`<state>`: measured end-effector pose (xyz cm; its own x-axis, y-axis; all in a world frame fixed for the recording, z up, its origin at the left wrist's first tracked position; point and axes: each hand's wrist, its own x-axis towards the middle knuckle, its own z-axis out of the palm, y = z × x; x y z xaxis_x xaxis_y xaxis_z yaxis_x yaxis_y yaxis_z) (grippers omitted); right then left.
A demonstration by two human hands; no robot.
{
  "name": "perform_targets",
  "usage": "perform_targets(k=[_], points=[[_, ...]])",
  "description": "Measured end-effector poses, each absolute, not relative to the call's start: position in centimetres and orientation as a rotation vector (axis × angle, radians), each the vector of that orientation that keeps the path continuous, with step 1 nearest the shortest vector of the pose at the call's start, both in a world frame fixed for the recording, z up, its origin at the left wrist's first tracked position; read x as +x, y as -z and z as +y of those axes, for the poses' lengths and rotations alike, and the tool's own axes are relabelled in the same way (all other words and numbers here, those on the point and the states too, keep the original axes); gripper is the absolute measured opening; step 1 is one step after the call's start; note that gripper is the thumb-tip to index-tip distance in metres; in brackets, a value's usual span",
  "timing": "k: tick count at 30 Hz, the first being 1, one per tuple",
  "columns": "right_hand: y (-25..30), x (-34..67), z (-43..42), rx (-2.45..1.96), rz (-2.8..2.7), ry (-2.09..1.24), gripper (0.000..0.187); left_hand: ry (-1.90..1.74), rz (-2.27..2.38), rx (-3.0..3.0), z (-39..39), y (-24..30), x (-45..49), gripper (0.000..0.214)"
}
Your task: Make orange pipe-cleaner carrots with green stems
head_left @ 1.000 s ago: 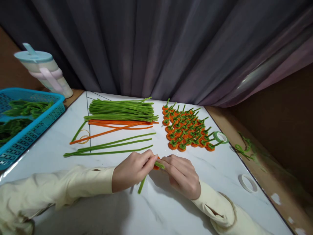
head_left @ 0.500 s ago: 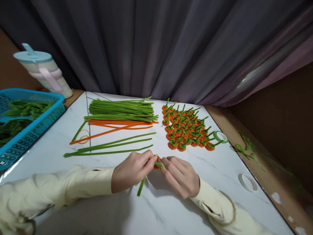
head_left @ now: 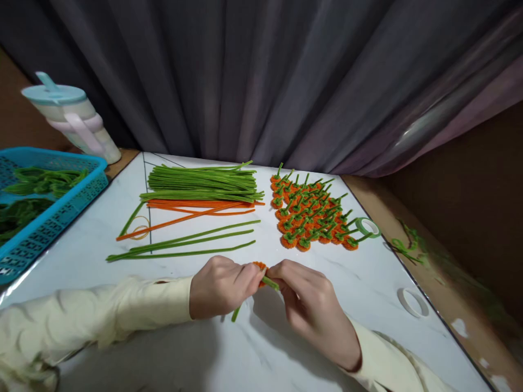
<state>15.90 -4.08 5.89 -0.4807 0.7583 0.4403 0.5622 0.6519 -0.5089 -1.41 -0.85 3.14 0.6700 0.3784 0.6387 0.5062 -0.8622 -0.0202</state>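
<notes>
Head view. Both hands meet above the near part of the table (head_left: 245, 356). The left hand (head_left: 226, 286) has its grip closed on a small fuzzy orange piece (head_left: 258, 265), partly hidden by the fingers. The right hand (head_left: 316, 310) brings its fingertips to the same piece, beside a short green end (head_left: 272, 283); whether that grip pinches the end or only touches it cannot be told. A green length (head_left: 236, 314) hangs below the left hand. Beyond, to the right, lie rows of orange pieces with green stems (head_left: 310, 212); to the left, a green bundle (head_left: 202, 182) and three loose green strips (head_left: 196, 246).

Likely faults: should the left grip slacken, the orange piece could turn or slip; an uneven pull on the green end could bend it askew or loosen the orange coils; too hard a pinch could flatten them.
</notes>
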Motion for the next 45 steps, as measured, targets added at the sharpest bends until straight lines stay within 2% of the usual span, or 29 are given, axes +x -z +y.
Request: perform_targets(k=[5,13,30,32,35,45], points=[[-5.8,15.7,-4.7,-0.865,-2.41,0.163,0.027,1.053,-0.682,-2.566,-0.9,-3.4,-1.3,0.031],[-5.9,15.5,-5.3,-0.71,-2.462,0.535,0.024,0.999,-0.718,-2.527,-1.7,-3.6,-1.3,0.025],[-6.5,15.8,-5.4,-0.55,-2.521,0.615,0.027,0.952,-0.758,-2.556,-2.4,-4.1,-1.3,0.026],[-6.4,15.6,-5.6,-0.642,-2.489,0.51,0.025,0.966,-0.75,-2.552,-2.5,-4.1,-1.3,0.025],[-6.3,15.5,-5.8,-0.867,-2.4,0.165,0.025,0.973,-0.701,-2.548,-2.3,-3.9,-1.3,0.027],[-7.6,16.0,-3.2,-1.368,-1.759,-1.449,0.016,1.036,-0.392,-2.747,-0.4,-3.3,-1.7,0.03]])
